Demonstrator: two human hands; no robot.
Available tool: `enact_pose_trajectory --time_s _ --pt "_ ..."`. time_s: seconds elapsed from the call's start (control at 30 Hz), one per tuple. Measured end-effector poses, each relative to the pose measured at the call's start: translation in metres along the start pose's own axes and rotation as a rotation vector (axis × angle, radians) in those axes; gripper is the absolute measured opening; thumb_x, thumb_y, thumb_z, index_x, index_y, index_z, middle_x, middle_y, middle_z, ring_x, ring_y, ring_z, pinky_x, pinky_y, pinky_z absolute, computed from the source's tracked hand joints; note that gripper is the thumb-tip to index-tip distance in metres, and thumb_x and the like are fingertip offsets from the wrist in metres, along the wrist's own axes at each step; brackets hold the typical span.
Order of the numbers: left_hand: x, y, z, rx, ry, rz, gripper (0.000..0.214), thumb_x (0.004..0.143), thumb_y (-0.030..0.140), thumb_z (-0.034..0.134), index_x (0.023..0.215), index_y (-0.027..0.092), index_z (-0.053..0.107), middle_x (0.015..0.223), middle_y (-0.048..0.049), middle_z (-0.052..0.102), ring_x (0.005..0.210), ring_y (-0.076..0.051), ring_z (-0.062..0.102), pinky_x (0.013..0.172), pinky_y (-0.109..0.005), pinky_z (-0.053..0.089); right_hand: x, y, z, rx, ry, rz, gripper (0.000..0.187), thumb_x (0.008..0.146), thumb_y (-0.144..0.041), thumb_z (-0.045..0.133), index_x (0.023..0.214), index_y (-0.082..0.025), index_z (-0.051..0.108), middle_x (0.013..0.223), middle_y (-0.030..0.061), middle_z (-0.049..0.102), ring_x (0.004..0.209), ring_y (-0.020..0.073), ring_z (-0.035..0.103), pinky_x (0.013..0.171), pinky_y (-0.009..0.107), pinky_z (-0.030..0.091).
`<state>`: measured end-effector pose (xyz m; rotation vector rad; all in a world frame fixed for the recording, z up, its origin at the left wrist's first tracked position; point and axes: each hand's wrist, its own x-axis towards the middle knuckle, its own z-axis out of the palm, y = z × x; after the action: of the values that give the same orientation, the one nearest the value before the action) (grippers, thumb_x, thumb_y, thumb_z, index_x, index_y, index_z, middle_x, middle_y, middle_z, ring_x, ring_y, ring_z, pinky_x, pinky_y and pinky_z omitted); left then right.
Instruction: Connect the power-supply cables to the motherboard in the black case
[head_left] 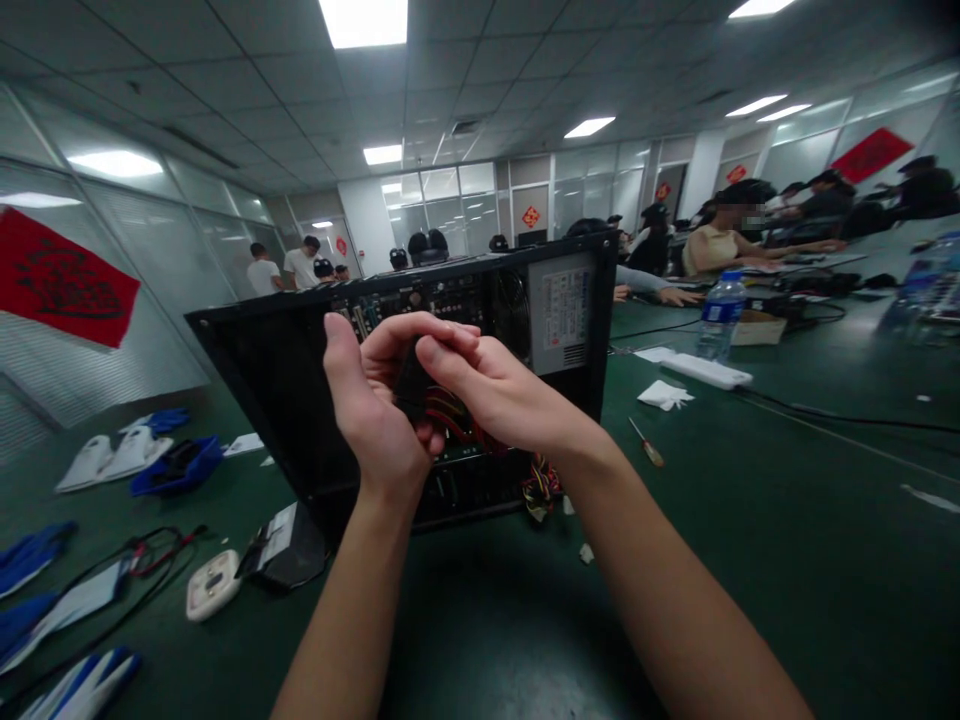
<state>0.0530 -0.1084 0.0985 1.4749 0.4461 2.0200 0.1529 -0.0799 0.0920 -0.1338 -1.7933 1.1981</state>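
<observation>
An open black computer case (pixel 262 400) stands tilted on the green table, its circuit boards and a grey power supply (pixel 562 310) showing inside. My left hand (pixel 375 400) and my right hand (pixel 487 385) are raised in front of it, fingers curled together around a small black part (pixel 411 380). Red and yellow wires (pixel 450 415) run from that part down into the case. A bundle of coloured cables (pixel 541 485) hangs out at the case's lower edge.
A screwdriver (pixel 646 443) lies right of the case. White and blue gloves (pixel 127 455), a white remote-like device (pixel 214 585) and black cords lie at left. A water bottle (pixel 721 315) and power strip (pixel 705 370) sit behind. People work at far tables.
</observation>
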Motion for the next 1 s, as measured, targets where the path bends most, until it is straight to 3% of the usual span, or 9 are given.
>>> enact_pose_trajectory --time_s 0.13,0.23,0.37,0.57,0.8,1.0 --pt "-0.001 -0.001 -0.003 0.039 0.024 0.015 0.068 0.098 0.065 0.031 0.064 0.019 0.068 0.067 -0.0077 0.070 0.078 -0.024 0.072 0.073 -0.036 0.058 0.002 0.001 0.001 -0.060 0.073 -0.052 0.033 0.092 -0.050 0.065 0.090 -0.017 0.065 0.083 0.0002 0.062 0.078 0.0129 0.058 0.065 0.022 0.049" --pt "0.000 -0.005 -0.003 0.026 0.088 0.056 0.066 0.099 0.062 0.030 0.067 0.020 0.069 0.071 -0.0074 0.072 0.076 -0.022 0.072 0.077 -0.036 0.057 0.004 0.006 0.006 -0.076 0.129 -0.039 0.039 0.092 -0.053 0.062 0.080 -0.017 0.065 0.073 -0.0002 0.058 0.071 0.0124 0.054 0.059 0.022 0.044" --pt "0.001 -0.010 -0.004 0.008 0.172 0.095 0.064 0.099 0.062 0.029 0.070 0.021 0.068 0.076 -0.0064 0.074 0.077 -0.021 0.073 0.078 -0.035 0.057 0.007 0.013 0.015 -0.112 0.241 -0.007 0.054 0.090 -0.063 0.059 0.061 -0.018 0.052 0.056 -0.0038 0.042 0.053 0.0088 0.039 0.046 0.022 0.030" --pt "0.000 -0.009 -0.010 0.000 0.118 0.108 0.067 0.099 0.063 0.027 0.072 0.021 0.072 0.076 -0.0071 0.077 0.076 -0.021 0.073 0.077 -0.035 0.057 0.010 0.013 0.029 -0.180 0.419 0.002 0.062 0.086 -0.067 0.059 0.051 -0.021 0.035 0.050 -0.0052 0.030 0.048 0.0069 0.027 0.042 0.024 0.019" --pt "-0.001 -0.016 -0.011 0.010 0.157 0.067 0.070 0.097 0.068 0.026 0.076 0.020 0.073 0.090 -0.0087 0.080 0.084 -0.024 0.075 0.079 -0.038 0.057 0.012 0.023 0.027 -0.139 0.519 0.026 0.055 0.088 -0.062 0.059 0.055 -0.020 0.042 0.052 -0.0034 0.036 0.051 0.0093 0.035 0.045 0.023 0.026" --pt "0.001 -0.019 -0.014 0.045 0.214 0.090 0.069 0.098 0.066 0.027 0.069 0.020 0.069 0.085 -0.0087 0.078 0.079 -0.022 0.074 0.076 -0.036 0.057 0.012 0.024 0.023 -0.144 0.456 0.053 0.054 0.085 -0.063 0.061 0.057 -0.020 0.044 0.054 -0.0040 0.035 0.053 0.0092 0.033 0.046 0.024 0.026"
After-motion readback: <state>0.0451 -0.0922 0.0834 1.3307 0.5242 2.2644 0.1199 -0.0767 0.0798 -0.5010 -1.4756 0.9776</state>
